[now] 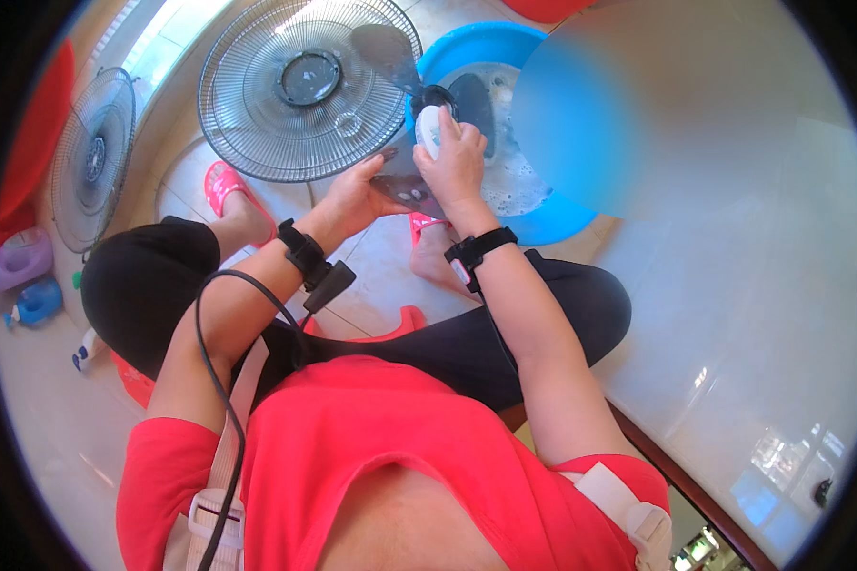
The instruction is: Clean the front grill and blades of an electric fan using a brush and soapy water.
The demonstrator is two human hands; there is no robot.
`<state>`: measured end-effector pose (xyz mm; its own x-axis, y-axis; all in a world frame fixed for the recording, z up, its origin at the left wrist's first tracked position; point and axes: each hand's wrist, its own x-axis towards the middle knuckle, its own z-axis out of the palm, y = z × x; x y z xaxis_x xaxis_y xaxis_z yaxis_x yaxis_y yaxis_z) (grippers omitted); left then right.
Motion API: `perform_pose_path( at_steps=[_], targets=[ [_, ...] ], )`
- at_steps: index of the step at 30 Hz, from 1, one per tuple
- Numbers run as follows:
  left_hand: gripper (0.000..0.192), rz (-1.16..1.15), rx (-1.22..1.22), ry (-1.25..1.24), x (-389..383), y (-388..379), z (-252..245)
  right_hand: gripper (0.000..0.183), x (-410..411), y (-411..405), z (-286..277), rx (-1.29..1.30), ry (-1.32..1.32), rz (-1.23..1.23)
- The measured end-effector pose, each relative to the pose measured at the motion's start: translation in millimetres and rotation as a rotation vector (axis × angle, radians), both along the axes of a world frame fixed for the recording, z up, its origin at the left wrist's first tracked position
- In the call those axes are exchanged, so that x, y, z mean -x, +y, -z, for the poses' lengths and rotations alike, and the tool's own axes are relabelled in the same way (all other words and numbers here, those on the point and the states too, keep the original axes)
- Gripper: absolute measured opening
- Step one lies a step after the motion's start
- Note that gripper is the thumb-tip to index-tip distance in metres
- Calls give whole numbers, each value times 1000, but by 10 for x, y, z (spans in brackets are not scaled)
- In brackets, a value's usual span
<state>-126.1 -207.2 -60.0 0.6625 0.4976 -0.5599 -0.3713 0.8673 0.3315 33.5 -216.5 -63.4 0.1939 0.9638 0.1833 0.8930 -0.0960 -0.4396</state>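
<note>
My left hand [357, 194] grips the edge of one blade of a dark translucent fan blade [386, 53], a wet piece with several blades around a black hub. White suds cling to the blade near my fingers. In my right hand [457, 160] is a white oval object, likely a scrub brush [428, 132], held against the fan blade close to its hub; its underside is hidden. The fan blade is tilted partly over a blue plastic basin [464, 43] of foamy water. Left of it lies a round fan grille [257, 128] with suds on it.
A second fan grille [94, 164] leans at the far left near a red tub [39, 135]. Purple [21, 258] and blue [39, 301] bottles stand below it. A red plastic stool [407, 321] shows between my legs. A blurred patch covers the basin's right side.
</note>
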Motion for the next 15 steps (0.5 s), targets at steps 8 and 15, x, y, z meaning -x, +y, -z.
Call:
perform_pose_path(
  at_steps=[8, 15],
  targets=[
    [46, 11, 51, 89, 105, 70, 11, 50, -71, 23, 101, -102, 75, -133],
    [45, -48, 135, -12, 81, 138, 188, 57, 211, -146, -51, 158, 351, -141]
  ],
)
